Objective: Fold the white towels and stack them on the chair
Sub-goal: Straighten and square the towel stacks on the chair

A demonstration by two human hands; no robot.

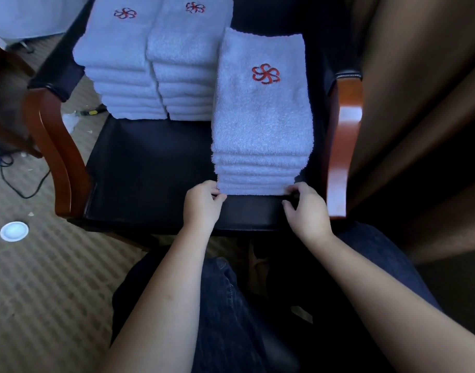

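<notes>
Three stacks of folded white towels with a red logo on top stand on the black leather seat of a wooden-armed chair (pixel 150 168). Two stacks, the left one (pixel 118 63) and the middle one (pixel 188 57), sit side by side at the back. The near stack (pixel 260 117) stands at the right front of the seat. My left hand (pixel 204 204) pinches the bottom left front corner of the near stack with curled fingers. At the bottom right front corner, my right hand (pixel 306 207) has its thumb on the towel edge and its fingers curled below it.
The chair's wooden arms (pixel 46 146) (pixel 344 146) flank the seat. Brown curtain folds (pixel 419 103) hang close on the right. On the patterned carpet at left lie a round white lid (pixel 14 231), a black cable (pixel 18 184) and scraps. My knees are below the seat's front edge.
</notes>
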